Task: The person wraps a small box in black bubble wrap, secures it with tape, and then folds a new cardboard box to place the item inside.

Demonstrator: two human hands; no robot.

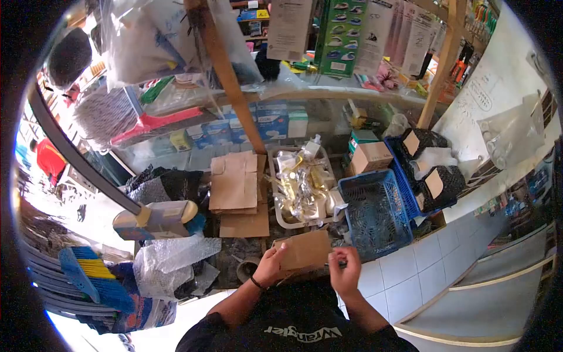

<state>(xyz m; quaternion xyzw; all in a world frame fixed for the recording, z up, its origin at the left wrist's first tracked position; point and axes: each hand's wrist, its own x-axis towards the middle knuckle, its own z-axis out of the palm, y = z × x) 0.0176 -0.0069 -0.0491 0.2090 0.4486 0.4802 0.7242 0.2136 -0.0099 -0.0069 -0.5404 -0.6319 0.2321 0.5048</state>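
My left hand [269, 267] grips the left edge of a flat brown cardboard piece [307, 249], thumb on top, in front of my body. At the cardboard's right edge is my right hand [346, 270], its fingers curled closed around a small dark thing that I cannot make out. Just beyond the cardboard stands a white basket [285, 223] heaped with clear plastic packets [302, 182] showing gold and silver contents. Stacked cardboard sheets [234, 183] lie to its left. A blue plastic basket [375, 214] sits to its right.
Bubble wrap [170, 264] and a boxed roll [155, 221] are at the left, near a blue-and-yellow brush [94, 273]. A wooden post [229, 76] rises behind the cardboard stack. Black-wrapped boxes [440, 188] stand at the right in a blue crate [404, 182]. Hanging packages [343, 38] line the back.
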